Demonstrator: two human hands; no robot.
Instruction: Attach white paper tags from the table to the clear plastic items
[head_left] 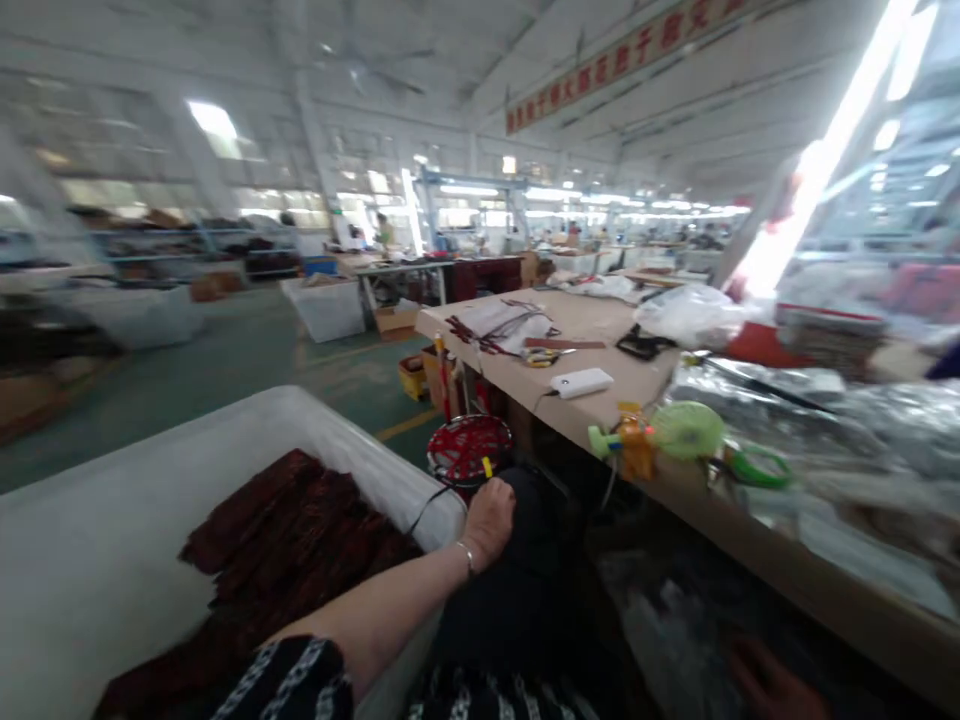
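Observation:
My left hand (489,520), with a bracelet at the wrist, is closed just beyond the near corner of a large white bin (300,420). A small yellow piece (487,467) shows right above its fingers; whether it is gripped is unclear. A thin black cord (429,508) runs over the bin's rim close by. Dark red, folded pieces of material (292,540) lie heaped inside the bin, under my left forearm. Low at the right, in shadow below the table's edge, my right hand (772,685) is dim and blurred, its fingers not readable.
A red round stool or rack (469,445) stands past my left hand. The brown-topped table (637,375) bears a white power bank (581,383), a green handheld fan (686,430), green-handled scissors (759,466), pliers (544,357) and plastic wrapping (817,420). Another white bin (326,310) stands farther off.

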